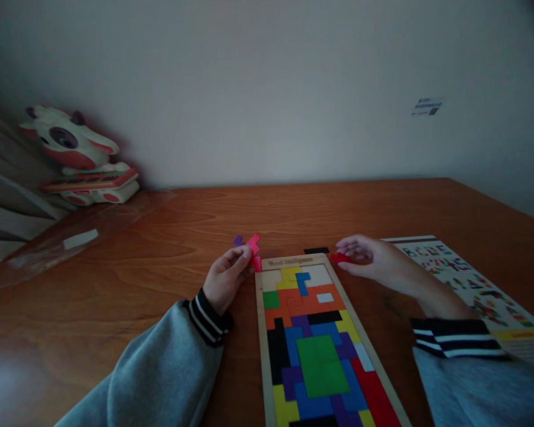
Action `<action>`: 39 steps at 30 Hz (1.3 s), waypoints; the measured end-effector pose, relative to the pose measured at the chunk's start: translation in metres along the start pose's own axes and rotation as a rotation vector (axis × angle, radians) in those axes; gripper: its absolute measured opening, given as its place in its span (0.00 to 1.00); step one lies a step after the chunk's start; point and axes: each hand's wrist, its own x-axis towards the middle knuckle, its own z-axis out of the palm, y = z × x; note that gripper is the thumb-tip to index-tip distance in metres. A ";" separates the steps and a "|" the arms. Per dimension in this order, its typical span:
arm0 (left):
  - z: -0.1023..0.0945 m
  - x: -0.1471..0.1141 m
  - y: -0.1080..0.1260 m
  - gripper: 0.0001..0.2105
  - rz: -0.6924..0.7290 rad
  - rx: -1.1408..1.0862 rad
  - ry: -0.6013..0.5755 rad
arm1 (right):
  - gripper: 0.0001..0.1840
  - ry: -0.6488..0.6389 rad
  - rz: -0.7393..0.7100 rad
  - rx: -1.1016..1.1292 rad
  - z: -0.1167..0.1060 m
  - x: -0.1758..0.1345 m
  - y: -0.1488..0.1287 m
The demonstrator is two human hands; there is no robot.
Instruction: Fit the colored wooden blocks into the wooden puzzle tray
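Note:
My left hand [229, 271] is closed, pinching a pink zigzag puzzle piece [253, 242] between thumb and fingers above the tray's far left corner. Another pink piece [257, 264] shows just below those fingers, against the tray edge. To the right, my right hand [360, 256] has its fingers apart around a red piece [340, 258] beside the far right corner; whether they touch it I cannot tell. Between the hands is the wooden puzzle tray [289, 261], largely filled with coloured blocks. In its far rows sit a yellow piece [289, 276] and a blue piece [302, 283], with bare wood around them.
Behind the tray lie a black piece [315, 250] and a small purple piece [238, 240]. A printed pattern sheet [467, 279] is on the right. A cow-shaped toy keyboard [91, 181] stands at the far left by the wall, near a curtain [9, 196].

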 end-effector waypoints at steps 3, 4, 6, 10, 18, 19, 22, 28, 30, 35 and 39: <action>0.001 0.000 0.000 0.20 -0.001 -0.004 0.004 | 0.15 -0.179 -0.087 -0.031 0.011 -0.004 -0.026; 0.001 0.000 0.000 0.20 -0.002 -0.004 0.005 | 0.15 -0.228 -0.099 -0.047 0.014 -0.005 -0.031; 0.002 0.000 0.000 0.20 -0.005 0.001 0.007 | 0.15 -0.286 -0.102 -0.068 0.020 -0.006 -0.037; 0.002 -0.001 0.001 0.19 0.001 0.008 0.006 | 0.16 -0.306 -0.093 -0.050 0.024 -0.005 -0.037; 0.000 0.000 -0.001 0.19 -0.001 0.014 0.012 | 0.14 -0.162 -0.091 -0.172 0.027 0.000 -0.030; 0.000 0.000 -0.001 0.19 -0.001 0.017 0.010 | 0.15 -0.153 -0.081 -0.177 0.028 0.001 -0.029; 0.000 -0.001 0.000 0.20 -0.002 0.026 0.003 | 0.18 -0.143 -0.051 -0.167 0.030 0.002 -0.027; 0.002 -0.001 0.000 0.19 0.011 0.053 -0.011 | 0.22 -0.142 -0.034 -0.173 0.036 0.005 -0.021; 0.003 -0.002 0.001 0.19 0.015 0.052 -0.014 | 0.23 -0.131 -0.043 -0.170 0.038 0.006 -0.018; 0.004 -0.003 0.003 0.18 0.011 0.063 -0.011 | 0.24 -0.129 -0.042 -0.110 0.037 0.006 -0.021; 0.004 -0.003 0.002 0.18 0.008 0.078 -0.008 | 0.22 -0.004 -0.036 -0.050 0.029 0.004 -0.037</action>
